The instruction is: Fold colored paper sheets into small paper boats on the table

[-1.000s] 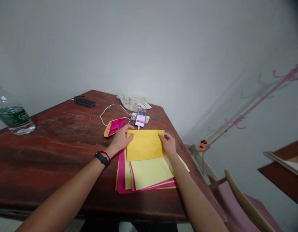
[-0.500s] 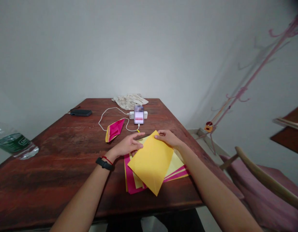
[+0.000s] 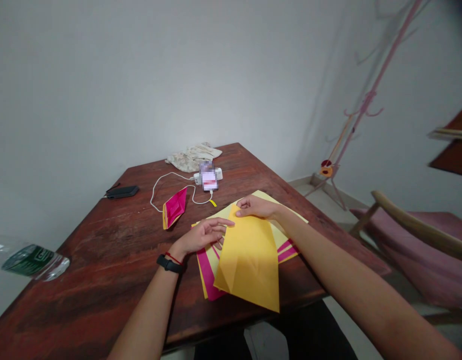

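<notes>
My right hand (image 3: 255, 207) pinches the far corner of an orange-yellow paper sheet (image 3: 251, 260) and holds it lifted and tilted over a stack of pink and pale yellow sheets (image 3: 210, 265) on the dark wooden table (image 3: 103, 250). My left hand (image 3: 203, 235), with a black band and red string at the wrist, touches the sheet's left edge, fingers half curled around it. A folded pink and yellow paper piece (image 3: 174, 209) lies just beyond my left hand.
A phone (image 3: 209, 176) on a white charger cable (image 3: 159, 192), a crumpled cloth (image 3: 191, 156) and a dark flat device (image 3: 122, 192) lie farther back. A water bottle (image 3: 30, 259) lies at the table's left edge. A chair (image 3: 422, 240) and coat stand (image 3: 362, 100) are to the right.
The orange-yellow sheet was lifted off the stack and turned from flat and square to tilted, point towards me. Both hands stayed on it. My head turned, shifting the view.
</notes>
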A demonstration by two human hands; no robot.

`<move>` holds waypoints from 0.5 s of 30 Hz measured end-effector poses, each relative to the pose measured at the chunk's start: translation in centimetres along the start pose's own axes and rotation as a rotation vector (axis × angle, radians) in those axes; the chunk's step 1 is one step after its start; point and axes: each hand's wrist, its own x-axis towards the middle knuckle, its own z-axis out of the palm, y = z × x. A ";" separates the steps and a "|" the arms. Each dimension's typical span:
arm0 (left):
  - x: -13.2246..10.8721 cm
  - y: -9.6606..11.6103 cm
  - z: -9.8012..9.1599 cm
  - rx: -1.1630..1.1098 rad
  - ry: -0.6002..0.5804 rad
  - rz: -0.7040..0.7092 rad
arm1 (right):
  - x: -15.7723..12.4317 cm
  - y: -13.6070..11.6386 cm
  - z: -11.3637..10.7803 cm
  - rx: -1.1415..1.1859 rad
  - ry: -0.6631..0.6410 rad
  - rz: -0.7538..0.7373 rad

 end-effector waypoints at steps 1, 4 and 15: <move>0.0 -0.1 0.2 0.021 -0.012 -0.004 | 0.0 0.1 0.0 0.005 -0.001 0.001; 0.1 -0.3 0.9 0.095 -0.029 -0.036 | 0.2 0.4 0.0 0.026 0.015 -0.002; 0.2 1.3 1.5 0.234 0.250 0.104 | 0.7 0.5 0.6 0.167 0.138 -0.059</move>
